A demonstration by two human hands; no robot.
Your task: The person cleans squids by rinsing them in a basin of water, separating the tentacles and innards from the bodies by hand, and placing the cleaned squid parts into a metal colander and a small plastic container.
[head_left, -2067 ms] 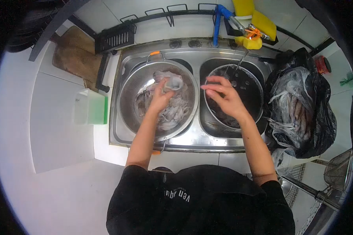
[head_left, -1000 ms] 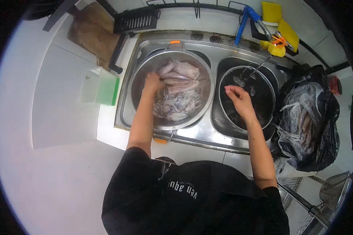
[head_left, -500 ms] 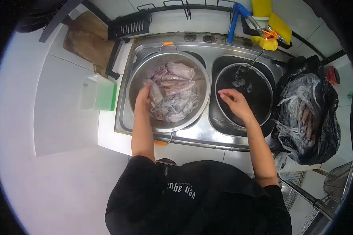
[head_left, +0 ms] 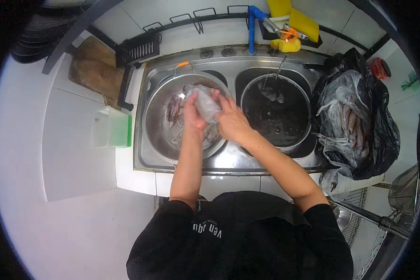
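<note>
You hold a pale squid (head_left: 204,103) in both hands over the metal pan (head_left: 155,122).
Your left hand (head_left: 194,114) clasps it, fingers mostly hidden; your right hand's (head_left: 232,120) fingers press close together against it. Your black shirt (head_left: 247,238) reads "ven aqu" (upside down).

Room over pot (head_left: 309,103), faucet (head_left: 271,25) behind

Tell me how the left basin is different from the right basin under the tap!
The left basin has squid in it and looks silvery inside; the right basin has water in it and looks dark inside. The left basin shows an orange handle; the right basin shows none. Both are round.
</note>
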